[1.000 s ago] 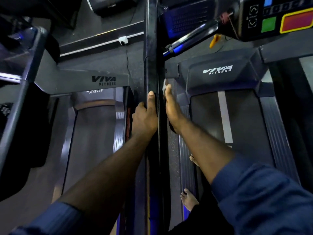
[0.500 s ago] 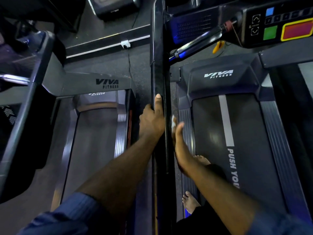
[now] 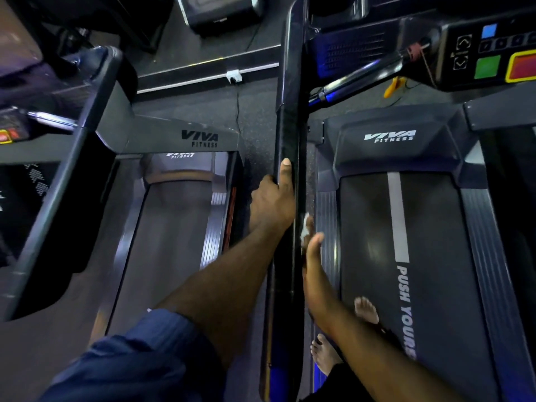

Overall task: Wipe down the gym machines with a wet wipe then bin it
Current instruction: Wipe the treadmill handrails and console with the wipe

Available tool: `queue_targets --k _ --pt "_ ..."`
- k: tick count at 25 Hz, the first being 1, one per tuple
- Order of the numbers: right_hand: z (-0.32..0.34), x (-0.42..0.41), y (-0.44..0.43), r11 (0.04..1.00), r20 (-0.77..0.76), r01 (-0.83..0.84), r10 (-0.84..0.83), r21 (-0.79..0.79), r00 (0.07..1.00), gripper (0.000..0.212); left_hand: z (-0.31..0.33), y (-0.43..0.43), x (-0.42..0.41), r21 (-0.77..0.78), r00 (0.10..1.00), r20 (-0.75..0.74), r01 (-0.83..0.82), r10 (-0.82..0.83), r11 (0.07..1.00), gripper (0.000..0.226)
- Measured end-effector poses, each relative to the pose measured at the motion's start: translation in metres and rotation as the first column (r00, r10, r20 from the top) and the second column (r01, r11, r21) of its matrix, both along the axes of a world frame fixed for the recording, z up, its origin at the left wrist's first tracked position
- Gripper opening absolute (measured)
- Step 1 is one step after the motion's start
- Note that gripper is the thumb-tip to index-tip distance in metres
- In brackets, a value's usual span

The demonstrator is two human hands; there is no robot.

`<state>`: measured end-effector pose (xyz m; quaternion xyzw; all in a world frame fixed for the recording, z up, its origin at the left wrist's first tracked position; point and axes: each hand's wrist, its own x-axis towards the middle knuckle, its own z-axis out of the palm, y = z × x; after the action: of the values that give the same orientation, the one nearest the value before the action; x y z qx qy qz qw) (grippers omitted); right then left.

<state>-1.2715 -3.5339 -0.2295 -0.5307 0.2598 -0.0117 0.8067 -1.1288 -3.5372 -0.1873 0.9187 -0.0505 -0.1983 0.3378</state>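
Black handrail (image 3: 287, 134) between two treadmills (image 3: 435, 227)

the rail (image 3: 287, 134) rises between two treadmills. its left face is taken by the left hand (image 3: 271, 204), wrapped round it with the thumb up the front. above the thumb the rail is bare up to its top bend. on the right face the right hand (image 3: 314, 271) lies flat, the wipe (image 3: 304, 231) at its fingers. the slot there between the rail and the right treadmill (image 3: 435, 242) is narrow. higher up a handlebar (image 3: 356, 79) runs from beside the rail to the console (image 3: 470, 53) and crosses that side. left of the rail a strip of floor (image 3: 258, 134) lies open beside the left treadmill (image 3: 174, 227), with a thin cable (image 3: 237, 111) on it. bare feet (image 3: 366, 310) stand on the right treadmill, close under the right forearm.
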Motion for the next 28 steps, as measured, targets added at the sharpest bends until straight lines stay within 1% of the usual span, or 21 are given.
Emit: queue_targets --k 1,2,4,6,8,9,10,11,13,15,16,17,19,20,22,23,24,25,26,27,28 --pt "0.002 -0.006 0.005 1.0 0.043 0.017 -0.017 -0.012 0.999 0.104 0.0 -0.001 0.0 0.006 1.0 0.003 -0.002 0.002 1.0 0.094" --pt "0.003 0.001 0.0 0.999 0.055 0.018 -0.016 -0.029 0.998 0.101 0.0 -0.001 -0.001 0.015 1.0 0.004 -0.004 0.004 1.0 0.095" --pt "0.005 0.032 -0.024 0.996 0.005 0.022 -0.021 -0.084 1.0 0.101 0.001 -0.002 -0.002 0.027 1.0 0.012 -0.019 0.018 0.999 0.095" --pt "-0.002 0.055 -0.045 0.996 -0.022 0.029 -0.03 -0.083 0.999 0.111 0.003 -0.005 -0.003 0.036 0.999 0.028 -0.046 0.045 0.998 0.093" --pt "-0.001 0.041 -0.04 0.999 -0.096 -0.016 0.013 -0.029 0.995 0.125 0.004 -0.005 -0.004 0.057 0.998 0.041 -0.048 0.046 0.997 0.092" --pt "-0.005 0.023 -0.028 0.999 -0.091 -0.041 0.04 -0.001 0.995 0.127 0.005 -0.005 -0.004 0.065 0.999 0.038 -0.04 0.037 0.997 0.089" --pt "-0.002 0.006 -0.013 0.997 -0.048 -0.066 0.067 0.027 0.997 0.125 0.007 -0.005 -0.005 0.071 0.999 0.034 -0.03 0.028 0.997 0.086" --pt "0.002 -0.005 -0.002 0.996 -0.018 -0.088 0.089 0.015 0.996 0.121 0.007 -0.005 -0.005 0.078 0.999 0.037 -0.029 0.026 0.997 0.084" --pt "0.012 -0.003 -0.005 0.997 0.019 -0.066 0.066 0.029 0.998 0.115 0.005 -0.005 -0.004 0.085 0.998 0.052 -0.031 0.027 0.996 0.085" --pt "0.012 0.018 -0.021 0.992 0.018 -0.058 0.06 -0.116 0.998 0.109 0.005 -0.004 -0.004 0.103 0.997 0.069 -0.031 0.024 0.994 0.087" --pt "0.007 0.027 -0.027 0.985 0.034 -0.039 0.045 -0.17 0.998 0.108 0.004 -0.005 -0.004 0.116 0.997 0.071 -0.032 0.024 0.993 0.087" --pt "-0.003 0.031 -0.028 0.981 0.023 -0.03 0.035 -0.191 0.999 0.11 0.003 -0.006 -0.004 0.127 0.997 0.076 -0.035 0.026 0.991 0.087" --pt "-0.013 0.016 -0.017 0.992 -0.052 -0.061 0.055 -0.108 0.997 0.115 0.0 -0.005 -0.002 0.132 0.996 0.092 -0.031 0.019 0.991 0.09" --pt "-0.016 -0.005 -0.004 0.997 -0.038 -0.061 0.059 -0.053 0.998 0.11 -0.001 -0.004 -0.002 0.128 0.995 0.097 -0.025 0.012 0.992 0.09" --pt "0.0 -0.047 0.025 0.999 -0.02 -0.037 0.037 -0.029 0.999 0.088 0.0 -0.003 -0.002 0.114 0.995 0.102 -0.027 0.015 0.993 0.09" --pt "0.012 -0.058 0.031 1.0 -0.024 -0.019 0.019 0.012 1.0 0.085 -0.002 -0.002 0.0 0.124 0.995 0.102 -0.021 0.009 0.992 0.093" --pt "0.02 -0.058 0.03 0.999 -0.026 0.0 0.001 0.053 1.0 0.091 -0.002 -0.001 0.001 0.148 0.994 0.105 0.001 -0.017 0.989 0.094" --pt "0.023 -0.054 0.027 0.999 -0.03 0.002 -0.001 0.036 1.0 0.094 0.0 0.002 -0.003 0.167 0.991 0.125 0.022 -0.043 0.986 0.091" --pt "0.02 -0.047 0.022 0.999 -0.02 -0.026 0.026 -0.033 0.999 0.09 0.002 0.004 -0.008 0.177 0.987 0.15 0.036 -0.063 0.984 0.085" --pt "0.016 -0.037 0.016 0.997 0.015 -0.043 0.044 -0.071 0.999 0.083 0.004 0.008 -0.016 0.179 0.981 0.168 0.068 -0.099 0.982 0.079" --pt "0.013 -0.027 0.01 0.995 0.035 -0.031 0.034 -0.098 0.999 0.089 0.004 0.016 -0.025 0.179 0.975 0.177 0.105 -0.137 0.978 0.074"
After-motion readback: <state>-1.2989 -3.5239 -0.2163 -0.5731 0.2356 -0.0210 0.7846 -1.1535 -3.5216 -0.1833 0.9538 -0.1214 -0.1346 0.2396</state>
